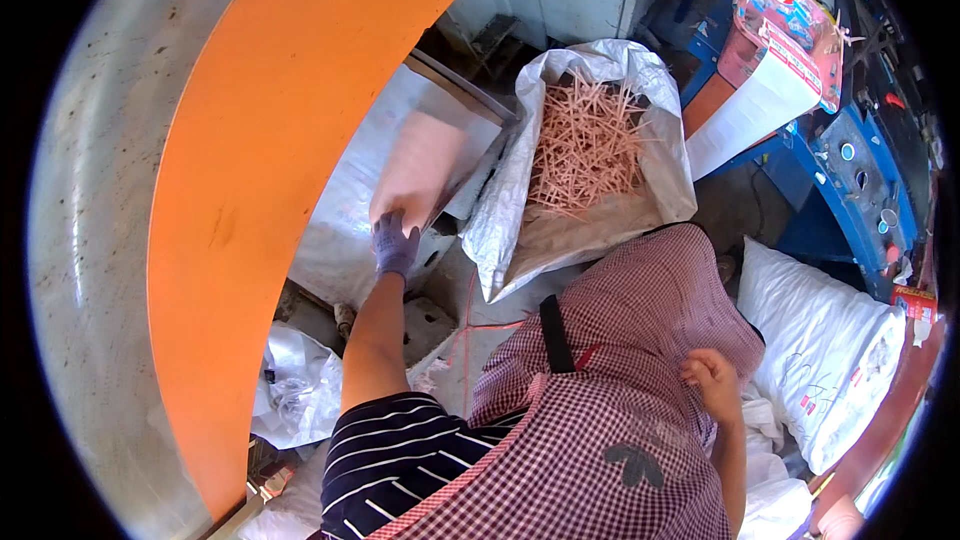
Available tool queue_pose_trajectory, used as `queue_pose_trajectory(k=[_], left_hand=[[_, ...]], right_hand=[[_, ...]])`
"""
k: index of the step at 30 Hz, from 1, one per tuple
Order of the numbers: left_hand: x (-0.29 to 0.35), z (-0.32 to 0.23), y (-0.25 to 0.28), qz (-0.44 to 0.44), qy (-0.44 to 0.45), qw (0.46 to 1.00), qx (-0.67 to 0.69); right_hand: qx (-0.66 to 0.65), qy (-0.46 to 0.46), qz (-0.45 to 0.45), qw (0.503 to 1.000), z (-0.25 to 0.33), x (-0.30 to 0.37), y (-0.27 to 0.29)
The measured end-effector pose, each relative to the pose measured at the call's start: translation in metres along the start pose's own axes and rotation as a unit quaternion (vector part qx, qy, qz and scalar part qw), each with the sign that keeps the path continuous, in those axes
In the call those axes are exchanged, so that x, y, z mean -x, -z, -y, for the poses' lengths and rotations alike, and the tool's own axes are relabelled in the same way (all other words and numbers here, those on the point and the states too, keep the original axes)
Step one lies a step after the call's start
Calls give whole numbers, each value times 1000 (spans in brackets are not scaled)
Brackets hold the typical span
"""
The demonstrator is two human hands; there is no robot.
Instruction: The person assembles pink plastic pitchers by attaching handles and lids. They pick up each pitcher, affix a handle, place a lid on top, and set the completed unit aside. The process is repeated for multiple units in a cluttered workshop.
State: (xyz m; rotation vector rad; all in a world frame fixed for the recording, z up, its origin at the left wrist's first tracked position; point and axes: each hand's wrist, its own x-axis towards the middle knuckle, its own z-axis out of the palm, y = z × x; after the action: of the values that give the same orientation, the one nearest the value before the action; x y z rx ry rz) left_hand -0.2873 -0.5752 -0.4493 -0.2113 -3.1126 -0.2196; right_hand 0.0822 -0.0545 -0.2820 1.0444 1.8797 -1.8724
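Observation:
My left hand (396, 242), in a grey-purple glove, reaches forward with thumb and fingers apart. Its fingertips touch the near end of a blurred pinkish, elongated thing (420, 160) on a pale metal surface (345, 210); what that thing is made of I cannot make out. My right hand (712, 382) is bare and rests against the checked apron (620, 340) over my lap, its fingers loosely curled with nothing visible in them. Ahead stands an open white woven sack (505, 230), holding a heap of thin pinkish branching pieces (585, 150).
A broad orange panel (230, 170) curves along my left side. To the right are a stuffed white sack (815, 350), a blue metal bench (860, 170) and a pink basket (745, 50) with cartons. Crumpled clear plastic (300, 390) lies below my left arm.

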Motion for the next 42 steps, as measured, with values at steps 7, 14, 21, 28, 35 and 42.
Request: queue_pose_trajectory(k=[7,14,21,28,35,42], left_hand=[[-64,-42,15,-40,-19,995,-87],[-96,-44,-28,222,-16,974,-39],[-116,27,-10,-11,143,972,-185],[-124,43,37,-168,130,977,-6],[-61,-72,160,-78,65,920,379],[-16,-225,199,165,77,692,699]], right_hand=[[-5,-5,0,1000,11,-11,-1],[12,-32,-2,999,12,-11,-3],[-7,-58,-19,998,17,-9,4],[46,-1,7,999,46,-32,13],[42,46,-12,998,59,-38,44],[19,57,11,998,48,-30,28]])
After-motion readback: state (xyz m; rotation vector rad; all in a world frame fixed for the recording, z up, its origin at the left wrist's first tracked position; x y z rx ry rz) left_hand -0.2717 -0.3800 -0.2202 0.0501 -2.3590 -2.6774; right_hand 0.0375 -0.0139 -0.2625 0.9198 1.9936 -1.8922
